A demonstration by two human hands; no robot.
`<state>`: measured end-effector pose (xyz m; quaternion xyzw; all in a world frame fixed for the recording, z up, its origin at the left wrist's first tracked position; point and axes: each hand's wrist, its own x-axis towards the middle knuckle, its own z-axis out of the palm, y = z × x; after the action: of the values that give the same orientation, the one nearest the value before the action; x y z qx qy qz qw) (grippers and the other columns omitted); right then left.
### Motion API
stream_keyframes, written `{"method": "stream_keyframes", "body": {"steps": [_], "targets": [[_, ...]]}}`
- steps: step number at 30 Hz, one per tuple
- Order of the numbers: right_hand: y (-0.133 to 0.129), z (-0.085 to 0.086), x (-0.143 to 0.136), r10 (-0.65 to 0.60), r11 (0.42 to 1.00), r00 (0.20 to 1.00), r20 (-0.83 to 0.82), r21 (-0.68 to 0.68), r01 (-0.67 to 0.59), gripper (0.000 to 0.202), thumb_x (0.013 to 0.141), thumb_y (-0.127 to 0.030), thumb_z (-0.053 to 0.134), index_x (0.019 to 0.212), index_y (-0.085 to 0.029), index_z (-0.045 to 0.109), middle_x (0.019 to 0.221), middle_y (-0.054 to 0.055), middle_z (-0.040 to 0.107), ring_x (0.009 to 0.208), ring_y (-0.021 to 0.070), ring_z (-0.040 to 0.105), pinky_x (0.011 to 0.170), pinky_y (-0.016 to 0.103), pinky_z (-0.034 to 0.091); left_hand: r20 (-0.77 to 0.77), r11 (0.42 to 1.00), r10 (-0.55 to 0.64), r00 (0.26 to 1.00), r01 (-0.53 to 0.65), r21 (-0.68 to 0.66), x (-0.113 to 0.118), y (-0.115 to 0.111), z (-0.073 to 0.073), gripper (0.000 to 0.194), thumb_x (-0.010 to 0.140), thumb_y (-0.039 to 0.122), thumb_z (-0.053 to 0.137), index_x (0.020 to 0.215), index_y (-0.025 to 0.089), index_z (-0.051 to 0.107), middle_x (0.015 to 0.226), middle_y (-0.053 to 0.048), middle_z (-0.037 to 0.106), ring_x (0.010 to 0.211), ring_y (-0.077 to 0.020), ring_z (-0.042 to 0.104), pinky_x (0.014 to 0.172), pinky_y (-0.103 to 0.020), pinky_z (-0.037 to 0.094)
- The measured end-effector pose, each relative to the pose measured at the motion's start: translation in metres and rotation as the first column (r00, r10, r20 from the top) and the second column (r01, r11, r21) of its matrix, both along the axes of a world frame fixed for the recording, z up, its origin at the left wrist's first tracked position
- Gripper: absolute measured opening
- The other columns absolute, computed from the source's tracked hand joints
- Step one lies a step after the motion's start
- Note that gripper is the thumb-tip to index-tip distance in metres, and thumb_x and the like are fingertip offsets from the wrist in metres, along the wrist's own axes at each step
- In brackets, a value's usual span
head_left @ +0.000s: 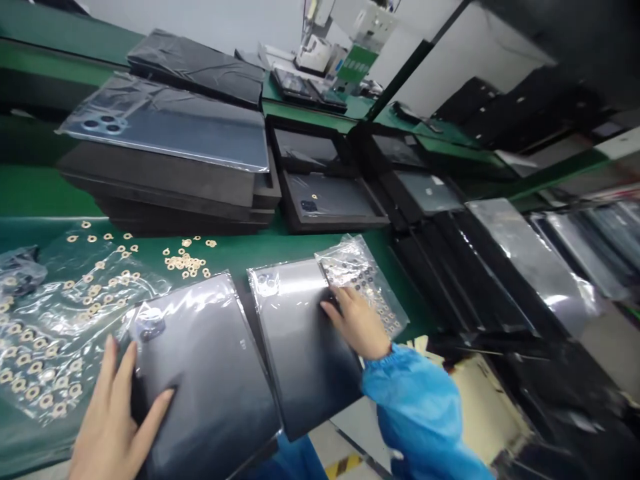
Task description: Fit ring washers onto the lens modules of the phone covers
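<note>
Two dark grey panels in clear film lie side by side at the green table's front edge. My left hand [117, 413] rests on the left edge of the left panel [210, 380], thumb on its face and fingers spread. On the upper right edge of the right panel [305, 347] lies my right hand [357, 320], thumb and fingers at the border; whether they pinch it is hard to tell. Each panel has a camera cluster at its upper left. A clear bag [370, 280] of small ring parts sits just beyond my right hand.
Loose brass-coloured rings [187, 261] lie behind the panels, with a ring-filled clear bag [50, 347] at left. Black foam trays [175, 180] are stacked behind, a blue wrapped panel [185, 130] on top. More wrapped panels [530, 253] stand at right.
</note>
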<state>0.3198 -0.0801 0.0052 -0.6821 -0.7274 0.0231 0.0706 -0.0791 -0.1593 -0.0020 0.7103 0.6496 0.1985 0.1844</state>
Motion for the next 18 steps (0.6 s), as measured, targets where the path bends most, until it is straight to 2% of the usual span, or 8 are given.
{"method": "stream_keyframes", "body": {"steps": [3,7,11,13,15,16,18], "targets": [[-0.036,-0.023,0.019,-0.104,0.994,0.994,-0.028,-0.036,0.103,0.045,0.097,-0.044,0.039,0.122,-0.011,0.057,0.102,0.018,0.064,0.094,0.0318,0.065,0.080,0.046,0.055,0.111,0.968,0.201,0.973,-0.179,-0.177,0.014,-0.018,-0.013,0.079,0.091,0.055,0.044,0.155,0.028,0.007,0.164,-0.010,0.006,0.146,-0.0428,0.022,0.104,-0.061,0.043],[-0.050,-0.039,0.021,-0.166,0.984,0.983,-0.082,-0.081,0.160,0.046,0.096,-0.047,0.041,0.124,-0.015,0.056,0.104,0.015,0.064,0.099,0.0295,0.065,0.089,0.044,0.055,0.148,0.974,0.182,0.972,-0.158,-0.161,0.022,-0.013,-0.020,0.082,0.086,0.060,0.048,0.154,0.028,0.013,0.165,-0.008,-0.001,0.148,-0.0406,0.015,0.107,-0.060,0.041],[-0.053,-0.036,0.017,-0.128,0.989,0.983,-0.135,-0.085,0.117,0.044,0.093,-0.046,0.046,0.122,-0.015,0.057,0.102,0.014,0.064,0.097,0.0283,0.066,0.087,0.042,0.056,0.092,0.992,0.119,0.989,-0.114,-0.060,0.012,-0.002,-0.022,0.076,0.088,0.059,0.044,0.153,0.030,0.017,0.165,-0.004,0.006,0.148,-0.0375,0.018,0.116,-0.063,0.027],[-0.050,-0.031,0.013,-0.098,0.994,0.982,-0.159,-0.069,0.088,0.042,0.093,-0.044,0.048,0.123,-0.015,0.057,0.100,0.013,0.063,0.093,0.0284,0.065,0.083,0.043,0.056,0.031,0.995,0.098,0.995,-0.097,-0.025,0.005,0.002,-0.020,0.074,0.089,0.059,0.044,0.153,0.036,0.015,0.165,0.002,0.004,0.148,-0.0360,0.019,0.118,-0.061,0.027],[-0.037,-0.025,0.005,-0.064,0.998,0.981,-0.181,-0.031,0.060,0.044,0.092,-0.040,0.051,0.128,-0.015,0.053,0.109,0.016,0.061,0.102,0.0312,0.062,0.088,0.048,0.054,-0.059,0.995,0.078,0.995,-0.074,0.074,0.001,0.007,-0.012,0.070,0.091,0.058,0.042,0.153,0.042,0.013,0.164,0.008,0.000,0.148,-0.0368,0.018,0.119,-0.062,0.024],[-0.025,-0.023,-0.001,-0.031,1.000,0.980,-0.198,-0.004,0.031,0.046,0.092,-0.038,0.052,0.131,-0.014,0.052,0.118,0.019,0.058,0.110,0.0332,0.058,0.093,0.051,0.050,-0.116,0.990,0.050,0.992,-0.034,0.135,0.002,0.011,-0.006,0.067,0.093,0.055,0.040,0.152,0.042,0.013,0.164,0.008,-0.001,0.148,-0.0375,0.017,0.119,-0.063,0.022],[0.007,-0.020,-0.016,0.070,0.997,0.967,-0.243,0.052,-0.059,0.047,0.091,-0.034,0.055,0.133,-0.014,0.051,0.135,0.020,0.050,0.125,0.0354,0.048,0.103,0.054,0.041,-0.241,0.966,-0.076,0.967,0.132,0.223,0.010,0.024,0.005,0.061,0.096,0.048,0.037,0.153,0.039,0.018,0.164,0.005,0.005,0.148,-0.0381,0.019,0.119,-0.064,0.019]]}}
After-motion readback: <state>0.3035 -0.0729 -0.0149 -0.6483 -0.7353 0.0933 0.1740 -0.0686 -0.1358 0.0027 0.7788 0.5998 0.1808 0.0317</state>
